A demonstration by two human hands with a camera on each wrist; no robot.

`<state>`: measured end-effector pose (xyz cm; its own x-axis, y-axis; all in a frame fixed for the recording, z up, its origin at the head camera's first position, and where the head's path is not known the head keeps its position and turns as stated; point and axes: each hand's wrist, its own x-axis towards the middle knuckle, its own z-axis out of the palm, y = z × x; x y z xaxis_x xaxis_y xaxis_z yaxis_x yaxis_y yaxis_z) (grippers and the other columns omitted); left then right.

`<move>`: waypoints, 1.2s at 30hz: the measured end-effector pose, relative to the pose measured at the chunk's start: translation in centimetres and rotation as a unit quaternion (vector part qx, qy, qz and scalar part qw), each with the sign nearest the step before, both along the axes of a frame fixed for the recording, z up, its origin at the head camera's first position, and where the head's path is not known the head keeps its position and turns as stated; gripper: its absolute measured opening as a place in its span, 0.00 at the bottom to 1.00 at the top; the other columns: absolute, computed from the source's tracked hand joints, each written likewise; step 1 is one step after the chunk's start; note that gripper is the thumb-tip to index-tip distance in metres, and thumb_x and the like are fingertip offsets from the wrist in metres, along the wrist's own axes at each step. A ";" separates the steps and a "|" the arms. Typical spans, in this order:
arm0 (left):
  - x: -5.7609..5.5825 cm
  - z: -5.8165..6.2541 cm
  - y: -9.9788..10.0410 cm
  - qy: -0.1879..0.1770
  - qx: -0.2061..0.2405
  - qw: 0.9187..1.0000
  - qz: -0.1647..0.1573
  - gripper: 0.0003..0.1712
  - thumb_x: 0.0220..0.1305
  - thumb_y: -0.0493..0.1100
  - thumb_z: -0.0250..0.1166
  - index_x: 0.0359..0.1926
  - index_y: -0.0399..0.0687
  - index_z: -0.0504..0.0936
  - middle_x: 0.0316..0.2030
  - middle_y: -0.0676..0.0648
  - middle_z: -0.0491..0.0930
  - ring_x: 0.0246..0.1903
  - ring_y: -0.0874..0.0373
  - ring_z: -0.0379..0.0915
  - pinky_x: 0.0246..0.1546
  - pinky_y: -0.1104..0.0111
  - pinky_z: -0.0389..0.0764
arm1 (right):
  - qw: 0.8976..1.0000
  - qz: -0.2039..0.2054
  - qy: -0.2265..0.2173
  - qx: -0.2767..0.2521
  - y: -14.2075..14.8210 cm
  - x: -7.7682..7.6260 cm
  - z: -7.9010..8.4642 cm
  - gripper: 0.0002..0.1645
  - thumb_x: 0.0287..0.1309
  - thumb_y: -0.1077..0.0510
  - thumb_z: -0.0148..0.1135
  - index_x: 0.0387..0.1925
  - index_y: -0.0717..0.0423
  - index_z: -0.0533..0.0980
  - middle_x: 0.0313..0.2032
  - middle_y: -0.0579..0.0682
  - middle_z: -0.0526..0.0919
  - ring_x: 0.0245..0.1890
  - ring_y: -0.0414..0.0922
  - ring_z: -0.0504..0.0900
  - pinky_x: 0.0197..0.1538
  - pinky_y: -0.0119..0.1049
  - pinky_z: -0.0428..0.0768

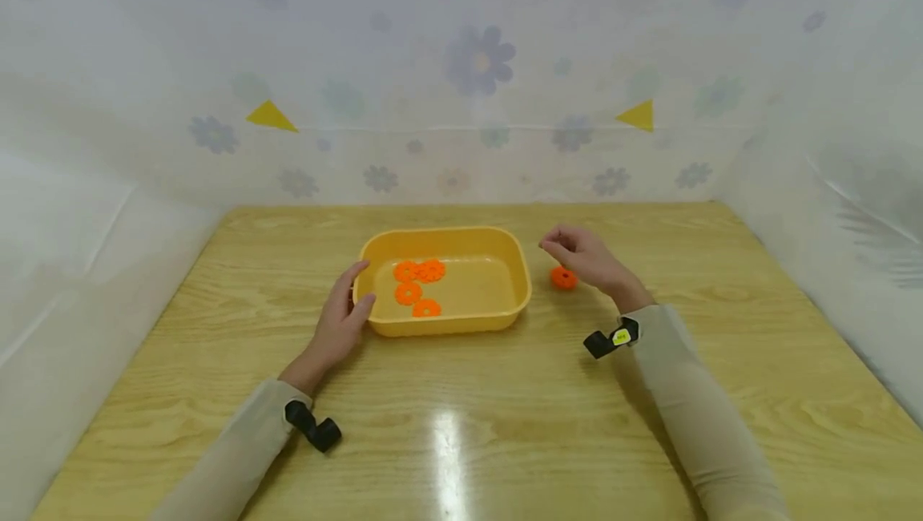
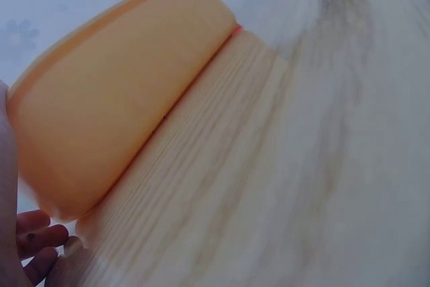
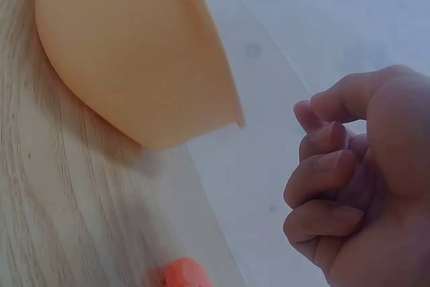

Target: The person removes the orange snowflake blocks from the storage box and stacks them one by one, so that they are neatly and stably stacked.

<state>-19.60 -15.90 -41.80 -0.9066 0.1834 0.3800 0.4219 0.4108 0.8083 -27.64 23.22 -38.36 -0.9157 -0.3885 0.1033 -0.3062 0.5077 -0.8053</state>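
Observation:
A shallow yellow plastic basin [image 1: 443, 327] stands on the table, its wall [image 2: 114, 92] filling much of the left wrist view. Its left end is held by my left hand [image 1: 339, 325], with the thumb over the rim and the fingers along the outside. Several flat orange discs with scalloped edges and central holes, one disc [image 1: 408, 293] among them, lie in the basin's left half. To the right of the basin my right hand [image 1: 582, 252] hovers, fingers curled and thumb against the index finger, nothing visible between them. Just below it lies a thicker orange ring-like piece [image 1: 564, 278].
The wooden table [image 1: 447, 385] runs back to a flowered white curtain [image 1: 404, 64], which also hangs at both sides. Two yellow triangles, a left one [image 1: 271, 116] and a right one [image 1: 638, 115], show on the back curtain.

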 end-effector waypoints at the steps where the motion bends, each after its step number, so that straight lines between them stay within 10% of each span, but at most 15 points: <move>1: 0.0 0.1 0.0 0.001 0.001 1.000 0.000 0.28 0.67 0.29 0.52 0.66 0.24 0.59 0.61 0.23 0.63 0.41 0.46 0.67 0.39 0.78 0.68 | 1.000 0.003 0.011 0.000 -0.5 0.1 0.1 0.14 0.71 0.54 0.51 0.44 0.61 0.75 0.22 0.48 0.67 0.18 0.41 0.63 0.25 0.33 0.66; 11: 0.4 0.3 0.1 0.008 -0.007 1.000 0.003 0.27 0.68 0.29 0.52 0.65 0.23 0.60 0.62 0.24 0.63 0.43 0.49 0.67 0.40 0.79 0.68 | 0.994 0.011 0.094 -0.048 -4.5 1.8 2.0 0.10 0.68 0.67 0.50 0.43 0.72 0.74 0.19 0.46 0.68 0.19 0.39 0.62 0.28 0.31 0.65; 18: 0.2 0.0 0.1 -0.002 -0.013 1.000 0.006 0.28 0.68 0.30 0.52 0.67 0.25 0.59 0.62 0.25 0.63 0.42 0.56 0.66 0.39 0.78 0.69 | 0.996 0.033 0.074 -0.042 -6.3 1.7 2.8 0.11 0.68 0.67 0.51 0.42 0.74 0.75 0.24 0.60 0.71 0.21 0.37 0.63 0.29 0.29 0.65; 30: 0.1 0.2 0.2 -0.003 -0.006 1.000 0.001 0.28 0.68 0.30 0.52 0.67 0.25 0.59 0.62 0.23 0.62 0.41 0.49 0.66 0.37 0.77 0.69 | 0.988 0.143 0.057 -0.006 -8.2 -0.7 0.3 0.11 0.67 0.60 0.55 0.43 0.62 0.80 0.19 0.48 0.67 0.17 0.40 0.60 0.27 0.32 0.63; 36: -1.3 -2.5 -0.7 0.010 0.000 1.000 0.001 0.29 0.69 0.32 0.53 0.69 0.33 0.60 0.64 0.30 0.62 0.44 0.50 0.67 0.40 0.77 0.69 | 0.978 0.198 0.065 0.001 -10.0 -0.7 0.2 0.09 0.67 0.63 0.55 0.43 0.61 0.80 0.16 0.45 0.67 0.16 0.39 0.59 0.28 0.32 0.64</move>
